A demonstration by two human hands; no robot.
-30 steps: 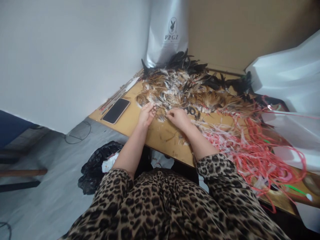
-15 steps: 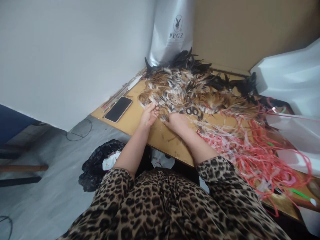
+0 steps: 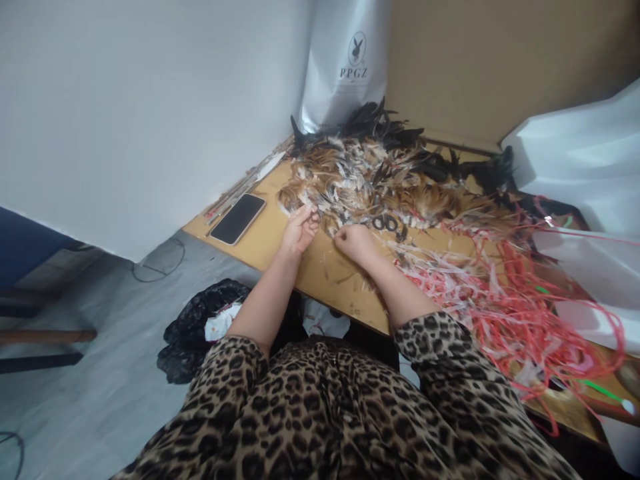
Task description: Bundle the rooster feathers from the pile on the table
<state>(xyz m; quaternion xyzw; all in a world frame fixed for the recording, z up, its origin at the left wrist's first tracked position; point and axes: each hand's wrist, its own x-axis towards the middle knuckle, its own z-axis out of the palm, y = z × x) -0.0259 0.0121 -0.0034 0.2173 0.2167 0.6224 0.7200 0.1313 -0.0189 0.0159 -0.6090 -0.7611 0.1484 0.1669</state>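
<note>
Your left hand (image 3: 300, 230) is pinching some feathers (image 3: 320, 210) at the near edge of the feather pile (image 3: 380, 180) on the worktop (image 3: 325, 273). Right hand (image 3: 356, 241) is curled shut just beside it, grip hidden. Phone (image 3: 238, 219) sits left of the pile.

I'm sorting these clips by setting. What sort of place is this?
Probably a small home craft workspace: a wooden table in a wall corner, heaped with feathers and red cord scraps. Both hands, left and right, pick at feathers.

A phone (image 3: 238, 219) lies beside scissors (image 3: 386, 223) and red strings (image 3: 505, 293).
</note>
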